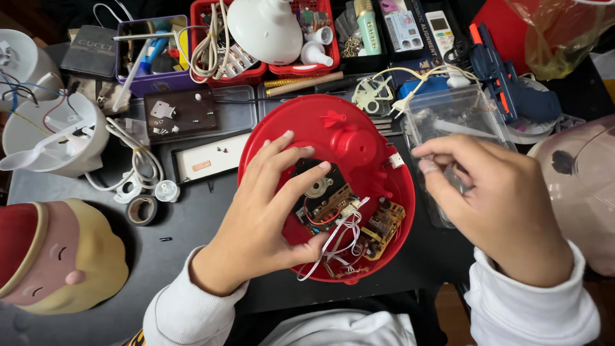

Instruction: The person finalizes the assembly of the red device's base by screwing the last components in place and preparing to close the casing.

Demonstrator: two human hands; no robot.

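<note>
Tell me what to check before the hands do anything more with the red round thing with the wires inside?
1. Red round shell resting flat on the dark table: ok.
2. Left hand steadying the shell, fingers on the black part inside: ok.
3. White wires free of the left hand's thumb: not ok, they lie right against it.
4. Small circuit board in plain sight: ok.
5. Right hand empty: cannot tell; its fingertips pinch together over the clear plastic box.
6. Loose screws kept safe: cannot tell; only tiny bits show on the white tray.
</note>
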